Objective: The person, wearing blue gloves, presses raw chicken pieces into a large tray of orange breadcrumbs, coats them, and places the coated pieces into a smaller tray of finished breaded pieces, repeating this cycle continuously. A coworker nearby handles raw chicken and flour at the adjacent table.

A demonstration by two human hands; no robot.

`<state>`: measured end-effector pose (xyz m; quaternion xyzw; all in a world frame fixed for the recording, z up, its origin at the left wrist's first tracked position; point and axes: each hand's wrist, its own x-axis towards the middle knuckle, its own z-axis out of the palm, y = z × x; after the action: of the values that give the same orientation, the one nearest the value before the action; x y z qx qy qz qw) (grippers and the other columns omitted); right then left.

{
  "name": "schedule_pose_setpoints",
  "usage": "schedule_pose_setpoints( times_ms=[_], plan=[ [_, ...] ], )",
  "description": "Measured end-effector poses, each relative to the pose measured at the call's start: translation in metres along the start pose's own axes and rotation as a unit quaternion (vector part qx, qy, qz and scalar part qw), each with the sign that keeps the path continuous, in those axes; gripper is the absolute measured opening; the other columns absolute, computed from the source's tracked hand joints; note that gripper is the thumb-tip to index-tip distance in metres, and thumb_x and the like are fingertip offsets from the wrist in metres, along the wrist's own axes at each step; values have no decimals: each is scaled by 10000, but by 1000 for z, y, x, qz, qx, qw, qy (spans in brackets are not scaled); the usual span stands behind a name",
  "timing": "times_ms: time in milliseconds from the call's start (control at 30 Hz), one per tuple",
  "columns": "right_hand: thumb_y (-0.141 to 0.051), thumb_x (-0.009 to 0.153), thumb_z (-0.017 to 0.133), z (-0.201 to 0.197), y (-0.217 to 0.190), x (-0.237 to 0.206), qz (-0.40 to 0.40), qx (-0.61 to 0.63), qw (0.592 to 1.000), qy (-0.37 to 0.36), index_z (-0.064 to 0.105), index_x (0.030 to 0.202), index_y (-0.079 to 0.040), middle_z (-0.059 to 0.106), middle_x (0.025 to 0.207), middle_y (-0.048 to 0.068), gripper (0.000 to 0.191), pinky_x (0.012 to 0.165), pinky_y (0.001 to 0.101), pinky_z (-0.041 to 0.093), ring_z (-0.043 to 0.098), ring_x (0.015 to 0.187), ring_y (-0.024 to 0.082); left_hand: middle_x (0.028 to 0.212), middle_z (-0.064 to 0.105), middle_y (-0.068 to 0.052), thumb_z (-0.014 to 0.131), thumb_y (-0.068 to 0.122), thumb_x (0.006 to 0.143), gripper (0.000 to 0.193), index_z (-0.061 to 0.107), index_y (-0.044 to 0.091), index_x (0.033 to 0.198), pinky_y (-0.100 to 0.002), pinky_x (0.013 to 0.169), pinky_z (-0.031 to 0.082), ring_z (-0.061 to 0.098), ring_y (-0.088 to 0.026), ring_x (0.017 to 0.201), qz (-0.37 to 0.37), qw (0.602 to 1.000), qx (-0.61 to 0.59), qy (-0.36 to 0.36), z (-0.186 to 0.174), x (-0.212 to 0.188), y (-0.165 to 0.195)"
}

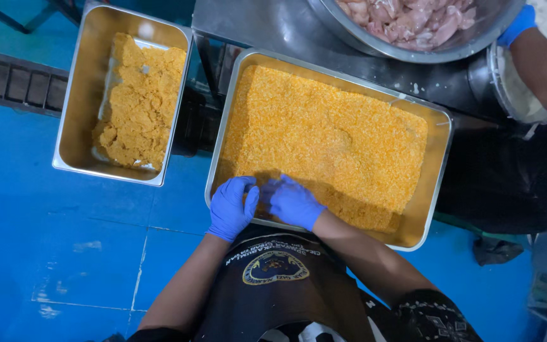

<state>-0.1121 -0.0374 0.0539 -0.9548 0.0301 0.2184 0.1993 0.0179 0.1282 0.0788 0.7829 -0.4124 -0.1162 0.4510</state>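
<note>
While a big steel tray (441,152) of orange breadcrumbs (330,133) lies half worked, a smaller tray (71,95) holds finished breaded pieces (140,101); the gloved left hand (231,208) and right hand (292,201), fingers curled, press something unseen into the near corner.

Bowl of raw meat (413,25) cut off at top edge

Round blue-yellow emblem (275,268) on black apron (324,297)
</note>
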Motion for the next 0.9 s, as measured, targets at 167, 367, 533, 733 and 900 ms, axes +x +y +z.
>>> schedule_pose_setpoints(
  times_ms=[167,367,533,733,900],
  plan=[
    [-274,765,752,-13,-3,13,113,-5,959,260,527,1412,-105,534,1369,153,705,1070,551,401,517,1266,356,886,693,-86,708,202,942,183,646,80,1064,-426,774,536,684,-289,824,6,1000,1,11,-2,1,2],
    [-231,833,734,-7,6,32,178,-47,954,236,486,1482,-123,531,1419,144,703,1068,517,419,526,1247,349,896,699,-82,700,193,947,172,653,82,1070,-415,772,541,688,-283,834,5,1000,4,16,-4,1,3],
    [-211,826,713,12,22,42,111,-92,944,297,512,1427,-128,620,1380,129,639,994,463,506,632,1201,318,891,710,-71,703,204,946,180,667,90,1081,-414,771,542,693,-275,836,1,1000,11,14,-4,-1,3],
    [-169,946,687,15,53,46,283,294,875,260,729,1283,-168,743,1033,147,340,790,358,565,724,870,265,897,720,-66,694,219,951,189,683,95,1093,-414,779,547,699,-270,850,-2,1000,6,11,-5,-2,3],
    [-144,898,753,0,75,27,250,572,733,271,750,1214,-106,728,1021,29,318,760,335,538,665,925,174,893,722,-66,696,226,949,194,689,95,1092,-418,774,547,697,-276,847,-7,1000,10,0,-4,-1,2]
  ],
)
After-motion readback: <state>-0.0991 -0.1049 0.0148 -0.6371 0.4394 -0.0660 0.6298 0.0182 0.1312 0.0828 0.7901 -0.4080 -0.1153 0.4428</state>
